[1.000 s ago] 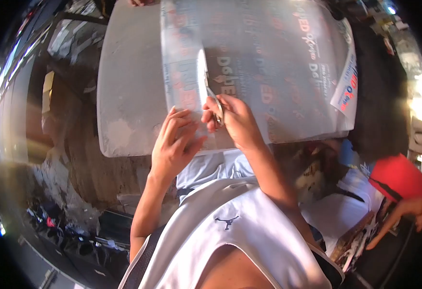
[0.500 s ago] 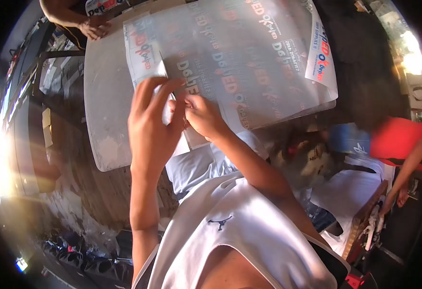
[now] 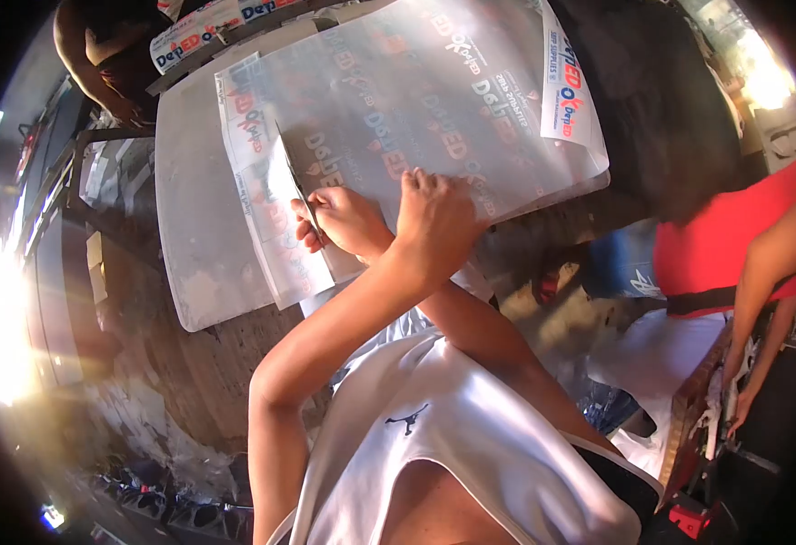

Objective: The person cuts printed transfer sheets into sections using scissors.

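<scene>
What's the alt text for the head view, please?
The right hand holds scissors at a slit in a printed, see-through sheet on a table; the left hand, its forearm crossed over the other, rests on the sheet.

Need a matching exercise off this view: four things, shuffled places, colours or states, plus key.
1. Left hand
2. Right hand
3. Tabletop
4. Nearby person's top

A. Red
B. Grips the scissors
C. Grey, under the printed sheet
D. On the printed sheet, its forearm crossed over the other

Pairs: 1-D, 2-B, 3-C, 4-A
</scene>
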`<state>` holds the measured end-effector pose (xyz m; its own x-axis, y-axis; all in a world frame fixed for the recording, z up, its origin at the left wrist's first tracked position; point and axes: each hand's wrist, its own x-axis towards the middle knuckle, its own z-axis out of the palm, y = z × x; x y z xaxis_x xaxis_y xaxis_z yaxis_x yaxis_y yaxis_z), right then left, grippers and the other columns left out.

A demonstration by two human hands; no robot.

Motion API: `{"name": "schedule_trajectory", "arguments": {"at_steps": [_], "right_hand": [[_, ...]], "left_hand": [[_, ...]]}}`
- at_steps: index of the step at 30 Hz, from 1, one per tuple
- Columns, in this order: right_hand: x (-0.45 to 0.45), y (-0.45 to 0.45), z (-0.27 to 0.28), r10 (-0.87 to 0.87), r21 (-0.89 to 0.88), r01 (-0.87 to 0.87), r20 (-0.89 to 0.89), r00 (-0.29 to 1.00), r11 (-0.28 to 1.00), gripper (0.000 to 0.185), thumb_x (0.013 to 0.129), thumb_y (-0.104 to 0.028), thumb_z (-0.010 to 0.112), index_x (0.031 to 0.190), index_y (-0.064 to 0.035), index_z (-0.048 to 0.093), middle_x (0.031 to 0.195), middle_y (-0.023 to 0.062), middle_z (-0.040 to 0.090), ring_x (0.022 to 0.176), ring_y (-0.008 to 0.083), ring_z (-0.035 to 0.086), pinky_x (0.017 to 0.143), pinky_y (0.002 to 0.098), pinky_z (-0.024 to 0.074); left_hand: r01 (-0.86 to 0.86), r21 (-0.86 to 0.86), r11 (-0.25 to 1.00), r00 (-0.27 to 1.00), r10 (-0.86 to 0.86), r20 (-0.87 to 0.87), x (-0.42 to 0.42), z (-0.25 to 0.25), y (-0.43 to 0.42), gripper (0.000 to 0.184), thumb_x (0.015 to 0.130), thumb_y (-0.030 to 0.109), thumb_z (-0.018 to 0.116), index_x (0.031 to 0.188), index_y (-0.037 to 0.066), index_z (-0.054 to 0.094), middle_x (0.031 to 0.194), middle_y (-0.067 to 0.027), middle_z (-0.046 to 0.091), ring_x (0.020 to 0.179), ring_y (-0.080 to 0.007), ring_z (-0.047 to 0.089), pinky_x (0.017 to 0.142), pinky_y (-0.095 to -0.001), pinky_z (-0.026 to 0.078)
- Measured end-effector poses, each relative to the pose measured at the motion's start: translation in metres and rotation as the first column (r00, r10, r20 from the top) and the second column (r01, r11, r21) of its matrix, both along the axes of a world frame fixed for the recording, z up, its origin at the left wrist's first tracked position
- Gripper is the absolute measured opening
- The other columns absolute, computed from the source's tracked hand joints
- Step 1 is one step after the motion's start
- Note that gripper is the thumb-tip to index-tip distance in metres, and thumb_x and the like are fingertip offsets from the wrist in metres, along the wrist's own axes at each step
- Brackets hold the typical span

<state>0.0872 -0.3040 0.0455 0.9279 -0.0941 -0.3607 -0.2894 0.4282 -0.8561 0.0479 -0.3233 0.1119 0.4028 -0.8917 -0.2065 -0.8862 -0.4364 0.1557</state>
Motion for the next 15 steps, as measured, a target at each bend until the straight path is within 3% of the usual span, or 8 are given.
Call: {"name": "schedule_trajectory", "arguments": {"at_steps": [2, 3, 6, 10, 13, 15], "right_hand": [[-0.002, -0.001, 0.004, -0.008, -0.023, 0.008, -0.013, 1.0, 1.0, 0.031, 0.104, -0.029, 0.068, 0.091, -0.0019, 0.063, 0.08, 0.009, 0.071, 0.064, 0.0138, 0.068, 0.06, 0.0288, 0.0581], [0.0, -0.001, 0.0, -0.003, -0.018, 0.003, 0.005, 1.0, 1.0, 0.031, 0.104, -0.029, 0.068, 0.091, -0.0019, 0.063, 0.08, 0.0092, 0.071, 0.064, 0.0139, 0.068, 0.06, 0.029, 0.0586], [0.002, -0.005, 0.001, 0.01, 0.016, -0.01, 0.019, 1.0, 1.0, 0.028, 0.103, -0.027, 0.068, 0.092, -0.0016, 0.064, 0.08, 0.0097, 0.072, 0.065, 0.0145, 0.069, 0.063, 0.0301, 0.0601], [-0.002, -0.006, 0.005, 0.02, 0.023, -0.02, 0.003, 1.0, 1.0, 0.025, 0.103, -0.024, 0.068, 0.094, -0.0014, 0.065, 0.082, 0.0101, 0.072, 0.067, 0.0154, 0.07, 0.064, 0.031, 0.0608], [-0.004, -0.006, 0.006, 0.016, 0.027, -0.016, -0.003, 1.0, 1.0, 0.025, 0.103, -0.025, 0.069, 0.096, -0.0011, 0.065, 0.084, 0.0106, 0.072, 0.069, 0.0158, 0.071, 0.064, 0.0313, 0.0613], [-0.001, -0.006, 0.003, 0.028, 0.03, -0.027, -0.011, 1.0, 0.999, 0.026, 0.103, -0.026, 0.069, 0.097, -0.0009, 0.065, 0.086, 0.0109, 0.072, 0.069, 0.016, 0.071, 0.064, 0.0314, 0.0615]], "left_hand": [[0.009, -0.264, 0.965, 0.999, -0.02, -0.042, -0.004, -0.01, -0.013, 0.079, 0.097, 0.058, 0.063, 0.139, -0.008, 0.057, 0.151, -0.0259, 0.052, 0.144, -0.0411, 0.045, 0.118, -0.0524, 0.037], [0.037, -0.413, 0.91, 0.998, -0.014, 0.059, -0.004, -0.031, -0.02, 0.081, 0.096, 0.056, 0.065, 0.144, -0.007, 0.052, 0.155, -0.0272, 0.047, 0.147, -0.0431, 0.042, 0.12, -0.0535, 0.035], [-0.068, -0.369, 0.927, 0.989, 0.111, 0.094, -0.004, -0.053, -0.032, 0.082, 0.096, 0.056, 0.065, 0.147, -0.006, 0.049, 0.157, -0.0279, 0.045, 0.149, -0.0449, 0.039, 0.12, -0.0557, 0.034], [-0.01, -0.297, 0.955, 0.992, 0.048, 0.121, -0.01, -0.046, -0.028, 0.079, 0.096, 0.054, 0.066, 0.146, -0.005, 0.051, 0.157, -0.0268, 0.045, 0.148, -0.0462, 0.04, 0.12, -0.0579, 0.034], [0.039, -0.29, 0.956, 0.999, -0.031, 0.031, -0.012, -0.026, -0.01, 0.072, 0.097, 0.049, 0.067, 0.141, -0.006, 0.055, 0.151, -0.0262, 0.052, 0.145, -0.0439, 0.045, 0.119, -0.0583, 0.034], [0.022, -0.5, 0.866, 0.969, -0.141, -0.202, -0.006, -0.007, 0.016, 0.054, 0.097, 0.037, 0.07, 0.134, -0.001, 0.063, 0.139, -0.0232, 0.062, 0.138, -0.0393, 0.054, 0.115, -0.0551, 0.039]]}}
